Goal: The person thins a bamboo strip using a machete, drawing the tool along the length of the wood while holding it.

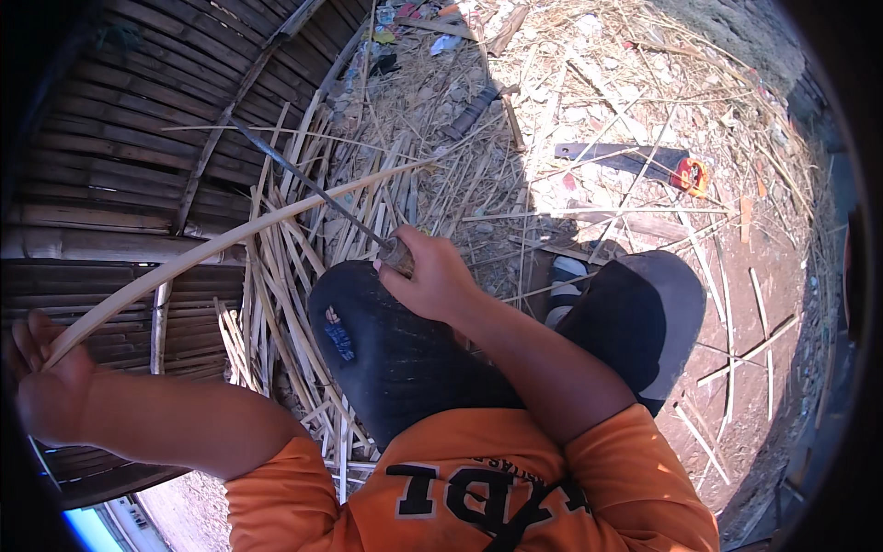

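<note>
My left hand (pixel 53 375), at the far left, is closed around the near end of a long pale bamboo strip (pixel 198 256). The strip slants up and away to the right, and its far end lies over other strips. My right hand (pixel 430 276) sits above my left knee, wrapped round the handle of a long, narrow-bladed knife (pixel 299 175). The blade points to the far left and crosses the bamboo strip near its middle. Whether the edge touches the strip, I cannot tell.
Beside my left leg lies a heap of split bamboo strips (pixel 276 267). A wall of bamboo slats (pixel 110 138) rises at the left. On the littered ground at the right rests a handsaw (pixel 635 161) with an orange handle. A dark object (pixel 474 112) lies farther off.
</note>
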`<state>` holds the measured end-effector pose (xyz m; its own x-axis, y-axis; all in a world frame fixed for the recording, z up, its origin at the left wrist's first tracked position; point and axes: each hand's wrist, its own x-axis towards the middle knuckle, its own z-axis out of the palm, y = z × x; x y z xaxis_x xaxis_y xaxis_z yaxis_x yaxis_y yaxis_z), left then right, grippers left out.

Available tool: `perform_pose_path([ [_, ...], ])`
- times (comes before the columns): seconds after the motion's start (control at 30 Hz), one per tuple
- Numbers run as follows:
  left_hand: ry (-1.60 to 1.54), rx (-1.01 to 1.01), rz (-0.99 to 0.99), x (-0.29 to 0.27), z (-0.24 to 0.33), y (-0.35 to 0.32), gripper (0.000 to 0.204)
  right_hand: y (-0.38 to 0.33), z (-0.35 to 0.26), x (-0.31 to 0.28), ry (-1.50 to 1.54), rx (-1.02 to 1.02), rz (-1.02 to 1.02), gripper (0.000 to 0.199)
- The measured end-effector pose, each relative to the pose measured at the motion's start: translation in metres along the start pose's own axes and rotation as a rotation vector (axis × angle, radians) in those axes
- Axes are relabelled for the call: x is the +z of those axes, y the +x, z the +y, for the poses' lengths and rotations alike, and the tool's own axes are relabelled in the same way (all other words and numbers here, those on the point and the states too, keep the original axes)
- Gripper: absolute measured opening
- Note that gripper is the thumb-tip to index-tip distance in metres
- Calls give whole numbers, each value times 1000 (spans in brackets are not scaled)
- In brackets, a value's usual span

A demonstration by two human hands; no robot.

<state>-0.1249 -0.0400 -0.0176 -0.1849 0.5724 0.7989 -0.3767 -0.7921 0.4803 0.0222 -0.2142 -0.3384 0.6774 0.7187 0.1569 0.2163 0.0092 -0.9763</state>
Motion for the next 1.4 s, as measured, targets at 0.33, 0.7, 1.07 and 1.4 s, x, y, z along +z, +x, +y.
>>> perform_pose_path([
  [0.33,-85,22,40,-33,-52,34,24,17,-18,17,-45,-61,56,33],
  [0.7,-271,-100,-145,-74,-69,84,20,44,70,26,-266,250,-100,39],
  [1.07,-235,-139,-266,-83,-88,80,47,44,63,69,-159,116,-229,35],
  [1.4,-118,-128,-102,-80,-87,59,53,50,28,88,-272,-45,-211,38],
])
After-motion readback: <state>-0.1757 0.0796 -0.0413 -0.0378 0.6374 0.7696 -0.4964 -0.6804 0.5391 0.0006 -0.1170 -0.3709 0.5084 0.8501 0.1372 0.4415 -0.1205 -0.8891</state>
